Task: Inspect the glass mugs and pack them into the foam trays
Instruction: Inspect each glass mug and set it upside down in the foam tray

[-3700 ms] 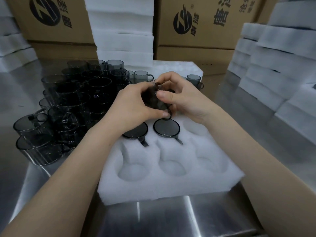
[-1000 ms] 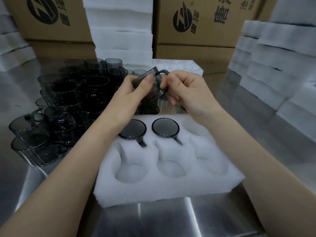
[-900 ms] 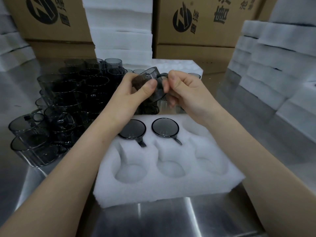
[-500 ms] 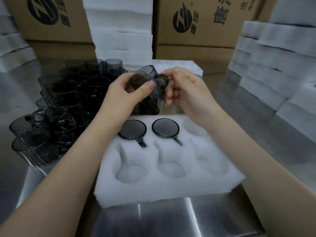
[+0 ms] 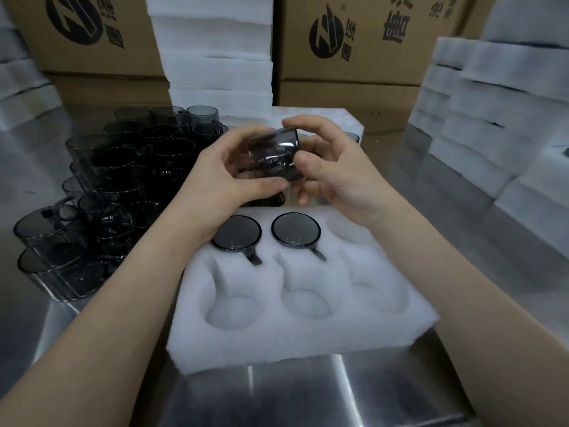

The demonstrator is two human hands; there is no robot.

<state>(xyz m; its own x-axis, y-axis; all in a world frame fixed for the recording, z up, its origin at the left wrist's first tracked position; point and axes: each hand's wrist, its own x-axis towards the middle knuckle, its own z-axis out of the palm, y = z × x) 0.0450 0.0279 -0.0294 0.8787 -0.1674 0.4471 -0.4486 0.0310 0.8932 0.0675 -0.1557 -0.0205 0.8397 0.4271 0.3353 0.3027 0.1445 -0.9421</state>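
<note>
Views: one, head-worn, wide-angle.
Station: above and behind the left hand (image 5: 224,177) and right hand (image 5: 335,171). Both forearms enter from the bottom corners and converge.
Facing: forward and down. The hands meet around a glass mug (image 5: 274,155) just above frame centre.
Range: close, at arm's reach.
Coverage, nearer than the hands: foam tray (image 5: 308,343), then the steel table (image 5: 308,402) edge at the bottom of the frame.
Coverage, left of the hands: loose mugs (image 5: 123,180).
Coverage, right of the hands: foam stacks (image 5: 508,87).
Coverage, beyond the hands: cardboard boxes (image 5: 369,41), cropped at the top.
Distortion: straight edges bow towards the frame borders.
</note>
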